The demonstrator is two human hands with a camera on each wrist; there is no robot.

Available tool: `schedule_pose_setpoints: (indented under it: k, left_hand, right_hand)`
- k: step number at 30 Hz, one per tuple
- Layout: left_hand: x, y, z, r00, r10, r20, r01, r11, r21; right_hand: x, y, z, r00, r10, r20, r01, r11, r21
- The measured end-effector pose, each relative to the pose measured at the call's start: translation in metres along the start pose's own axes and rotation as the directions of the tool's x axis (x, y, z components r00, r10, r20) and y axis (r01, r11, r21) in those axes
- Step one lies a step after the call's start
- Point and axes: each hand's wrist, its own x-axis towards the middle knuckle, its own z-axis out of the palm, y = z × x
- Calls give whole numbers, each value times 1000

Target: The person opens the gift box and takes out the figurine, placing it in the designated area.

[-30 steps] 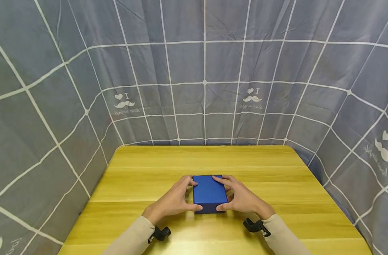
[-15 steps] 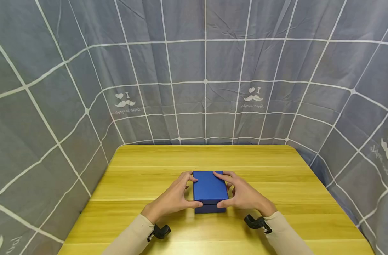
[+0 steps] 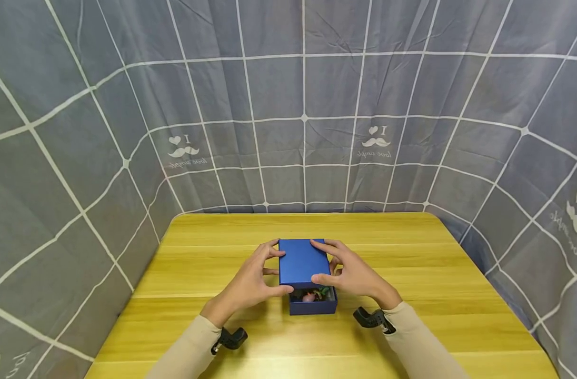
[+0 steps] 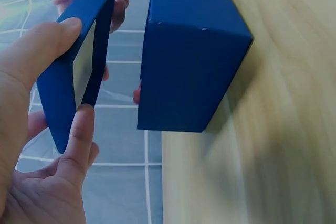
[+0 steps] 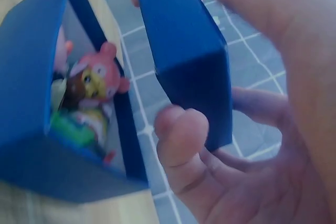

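Note:
A blue box lid (image 3: 304, 260) is raised off its matching blue box (image 3: 312, 307), which stands on the table. My left hand (image 3: 249, 279) grips the lid's left side, thumb at the near edge. Opposite it, my right hand (image 3: 357, 273) grips the right side, with a fingertip on the lid's top. Seen from the left wrist, the lid's pale inside (image 4: 85, 66) faces the box and a gap separates them. In the right wrist view, several small toy figures lie in the box, among them a pink one (image 5: 107, 69) with round ears and a green piece (image 5: 73, 129).
The yellow wood-grain table (image 3: 198, 252) extends around the box on all sides. A grey curtain (image 3: 279, 142) with white grid lines hangs behind it and along both sides. Black wrist straps (image 3: 231, 338) sit over beige sleeves (image 3: 186, 350).
Both hands have raised the lid from the box and shifted it away and slightly left. The toy figures inside now show. The box itself has stayed in place.

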Motion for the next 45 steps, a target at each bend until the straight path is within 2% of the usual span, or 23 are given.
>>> schedule_pose_setpoints:
  k: [5,9,16,19,23,27,33,40,45]
  left_hand:
    - [-1,1,-8,997,-35,-69,37,999,30]
    - [-2,2,-14,988,-37,-152,43,998,37]
    - [-1,-4,-22,952,-10,-306,19,999,25]
    - [0,-6,-24,937,-35,-348,32,999,-15]
    - [0,-6,-28,909,-89,-406,84,996,-31]
    - [0,-7,-33,881,-92,-465,120,992,31]
    - [-4,-11,-40,827,-65,-559,137,987,88]
    - [-11,-20,-48,811,-57,-583,178,972,154]
    - [-15,-26,-54,802,-45,-595,185,967,176]
  right_hand:
    - [12,-10,9,999,-6,-39,7,999,39]
    - [23,-20,17,998,22,-56,-18,996,82]
    - [46,-33,34,988,61,-139,-46,993,110]
    - [55,-38,42,982,68,-177,-45,990,132]
    - [64,-47,52,977,80,-197,-53,989,138]
    - [70,-53,61,978,86,-189,-57,986,154]
    - [76,-59,73,984,122,-131,-87,966,243]
    - [80,-61,88,994,88,-58,-67,954,292]
    - [80,-61,98,994,103,-21,-92,949,301]
